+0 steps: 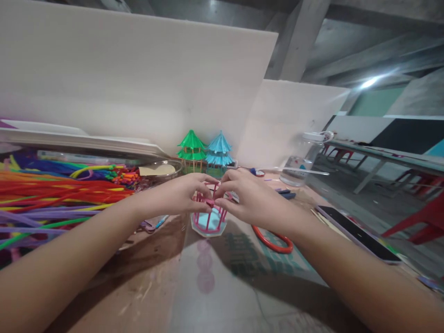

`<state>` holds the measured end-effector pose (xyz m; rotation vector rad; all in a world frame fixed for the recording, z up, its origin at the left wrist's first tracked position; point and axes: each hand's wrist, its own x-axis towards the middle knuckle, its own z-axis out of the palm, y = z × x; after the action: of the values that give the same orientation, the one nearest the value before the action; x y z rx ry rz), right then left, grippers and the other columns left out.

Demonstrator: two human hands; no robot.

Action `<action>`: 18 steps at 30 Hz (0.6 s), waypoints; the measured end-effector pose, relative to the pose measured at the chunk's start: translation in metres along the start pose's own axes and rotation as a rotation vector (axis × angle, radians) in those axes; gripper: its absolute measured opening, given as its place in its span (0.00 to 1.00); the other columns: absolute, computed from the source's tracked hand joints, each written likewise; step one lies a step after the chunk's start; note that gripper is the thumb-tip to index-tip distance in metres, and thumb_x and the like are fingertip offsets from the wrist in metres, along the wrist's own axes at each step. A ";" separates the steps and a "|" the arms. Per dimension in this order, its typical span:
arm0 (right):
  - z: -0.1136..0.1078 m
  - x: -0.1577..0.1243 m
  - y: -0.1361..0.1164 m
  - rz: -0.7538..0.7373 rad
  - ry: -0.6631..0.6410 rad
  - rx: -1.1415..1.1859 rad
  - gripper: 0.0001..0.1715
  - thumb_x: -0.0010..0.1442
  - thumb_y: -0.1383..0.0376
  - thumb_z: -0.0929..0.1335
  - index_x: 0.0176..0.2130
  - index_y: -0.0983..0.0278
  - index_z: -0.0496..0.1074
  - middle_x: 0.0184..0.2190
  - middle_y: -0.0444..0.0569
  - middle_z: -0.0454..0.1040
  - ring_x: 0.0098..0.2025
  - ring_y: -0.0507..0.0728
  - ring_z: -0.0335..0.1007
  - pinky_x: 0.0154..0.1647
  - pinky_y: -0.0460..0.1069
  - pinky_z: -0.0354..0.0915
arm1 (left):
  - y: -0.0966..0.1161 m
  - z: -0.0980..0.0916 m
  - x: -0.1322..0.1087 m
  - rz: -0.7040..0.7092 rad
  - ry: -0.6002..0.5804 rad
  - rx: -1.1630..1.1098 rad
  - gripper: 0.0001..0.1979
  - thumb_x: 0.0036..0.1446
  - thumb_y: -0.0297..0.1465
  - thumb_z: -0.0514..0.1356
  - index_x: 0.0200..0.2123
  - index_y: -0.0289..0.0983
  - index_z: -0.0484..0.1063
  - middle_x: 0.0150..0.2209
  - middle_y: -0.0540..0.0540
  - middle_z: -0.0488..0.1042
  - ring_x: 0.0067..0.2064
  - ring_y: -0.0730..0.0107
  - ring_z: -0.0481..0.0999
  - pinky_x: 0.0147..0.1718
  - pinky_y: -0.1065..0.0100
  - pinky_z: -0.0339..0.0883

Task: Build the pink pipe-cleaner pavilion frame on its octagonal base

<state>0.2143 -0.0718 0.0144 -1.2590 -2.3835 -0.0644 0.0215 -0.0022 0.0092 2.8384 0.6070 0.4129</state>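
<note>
In front of me stands a small pink frame [208, 225] with thin upright posts on a many-sided base with a pale blue top. My left hand [183, 192] reaches in from the left, its fingers curled at the frame's top. Opposite it, my right hand [247, 196] has bent fingers and thumb close to the left fingertips. Between the fingertips of both hands is a short pink strip [210, 202]. My fingers hide part of the frame's upper rim. Behind the hands stand a green pavilion model [192, 149] and a blue pavilion model [219, 150].
Many coloured pipe cleaners [58, 192] lie at the left, near a clear bowl [169, 169]. An orange-red loop handle [275, 246] lies right of the frame. Further right are a phone [359, 233] and a clear jug [303, 159]. White boards [138, 74] rise behind the table.
</note>
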 end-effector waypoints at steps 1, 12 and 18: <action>0.002 -0.001 0.002 0.002 0.005 0.004 0.08 0.62 0.65 0.68 0.34 0.62 0.79 0.37 0.51 0.71 0.44 0.60 0.64 0.44 0.53 0.59 | 0.001 0.001 0.000 0.002 0.006 -0.006 0.08 0.58 0.35 0.62 0.31 0.38 0.77 0.53 0.43 0.71 0.53 0.63 0.72 0.47 0.68 0.65; 0.008 0.000 0.006 -0.043 0.020 0.038 0.08 0.61 0.68 0.68 0.33 0.63 0.79 0.36 0.51 0.72 0.42 0.57 0.65 0.43 0.52 0.60 | 0.006 0.004 0.003 0.071 0.035 -0.021 0.09 0.58 0.34 0.61 0.30 0.37 0.77 0.45 0.43 0.73 0.47 0.63 0.74 0.40 0.68 0.67; 0.009 0.000 0.006 -0.072 0.024 0.018 0.09 0.62 0.68 0.68 0.33 0.63 0.79 0.34 0.50 0.71 0.40 0.57 0.65 0.41 0.51 0.58 | 0.006 0.004 0.004 0.079 0.030 -0.040 0.08 0.58 0.33 0.61 0.31 0.37 0.77 0.44 0.43 0.72 0.44 0.65 0.74 0.38 0.69 0.67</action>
<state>0.2161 -0.0662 0.0047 -1.1577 -2.4035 -0.0800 0.0281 -0.0064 0.0078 2.8296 0.4872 0.4765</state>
